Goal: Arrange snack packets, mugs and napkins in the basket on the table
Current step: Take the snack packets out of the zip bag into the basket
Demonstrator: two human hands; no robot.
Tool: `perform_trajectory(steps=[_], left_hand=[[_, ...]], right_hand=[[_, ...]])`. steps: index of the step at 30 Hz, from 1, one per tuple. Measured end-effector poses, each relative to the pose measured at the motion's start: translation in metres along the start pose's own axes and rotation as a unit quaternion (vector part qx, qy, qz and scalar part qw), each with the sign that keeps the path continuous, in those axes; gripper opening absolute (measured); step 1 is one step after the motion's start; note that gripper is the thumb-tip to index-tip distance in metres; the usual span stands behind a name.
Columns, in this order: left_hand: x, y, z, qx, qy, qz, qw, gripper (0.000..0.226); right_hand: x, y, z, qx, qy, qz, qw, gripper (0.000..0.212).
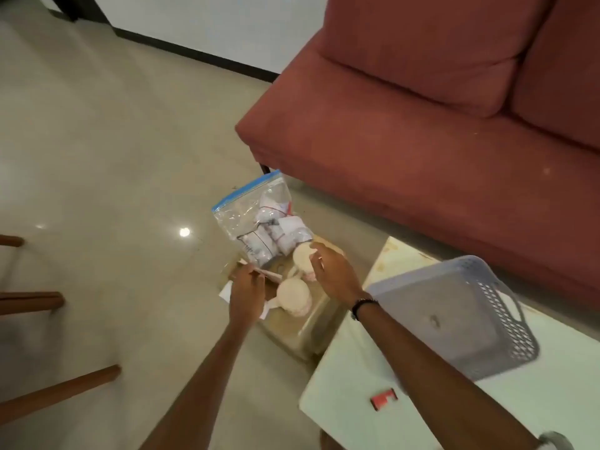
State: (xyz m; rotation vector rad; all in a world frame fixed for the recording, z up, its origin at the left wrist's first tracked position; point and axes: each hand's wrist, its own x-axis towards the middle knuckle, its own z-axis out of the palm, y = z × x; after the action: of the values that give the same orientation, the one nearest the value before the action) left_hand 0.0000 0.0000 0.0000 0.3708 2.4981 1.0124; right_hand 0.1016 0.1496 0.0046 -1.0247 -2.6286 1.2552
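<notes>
An open cardboard box [305,332] sits on the floor beside the table. In it stand a clear zip bag [259,216] of white snack packets and two pale pink mugs, a far mug [302,256] and a near mug [293,295]. White napkins [227,292] poke out under my left hand [246,295], whose fingertips lie on a pinkish flap edge [274,277]; blur hides whether they grip it. My right hand [332,272] curls thumb and fingers round the far mug's rim. The grey perforated basket [506,319] stands on the white table [344,397], with nothing visible inside.
A red sofa [438,125] stands behind the box and table. A small red object [384,397] lies on the table near its front. Wooden chair legs [55,391] reach in from the left over the glossy tiled floor [113,157].
</notes>
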Motion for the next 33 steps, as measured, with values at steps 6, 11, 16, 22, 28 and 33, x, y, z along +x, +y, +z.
perform_trajectory(steps=[6, 11, 16, 22, 28, 33], left_hand=[[0.100, -0.032, -0.009, -0.142, 0.012, -0.164, 0.976, 0.045], [0.162, -0.043, 0.001, -0.240, 0.000, -0.242, 0.940, 0.055], [0.201, -0.054, 0.011, -0.305, 0.002, -0.258, 0.917, 0.065], [0.212, -0.049, 0.017, -0.378, 0.024, -0.281, 0.882, 0.075], [0.200, -0.015, 0.021, -0.369, -0.007, -0.185, 0.911, 0.035], [0.177, 0.043, 0.011, -0.386, -0.041, -0.075, 0.918, 0.028]], right_hand=[[0.079, -0.022, 0.053, -0.055, -0.031, -0.040, 0.997, 0.038], [0.120, -0.018, 0.088, -0.060, -0.030, -0.052, 0.996, 0.037], [0.136, -0.010, 0.109, -0.032, -0.022, -0.062, 0.997, 0.036], [0.143, -0.006, 0.109, -0.010, 0.001, -0.076, 0.997, 0.038], [0.142, -0.012, 0.097, 0.025, 0.019, -0.077, 0.997, 0.036], [0.142, -0.027, 0.056, 0.019, 0.065, -0.097, 0.993, 0.036]])
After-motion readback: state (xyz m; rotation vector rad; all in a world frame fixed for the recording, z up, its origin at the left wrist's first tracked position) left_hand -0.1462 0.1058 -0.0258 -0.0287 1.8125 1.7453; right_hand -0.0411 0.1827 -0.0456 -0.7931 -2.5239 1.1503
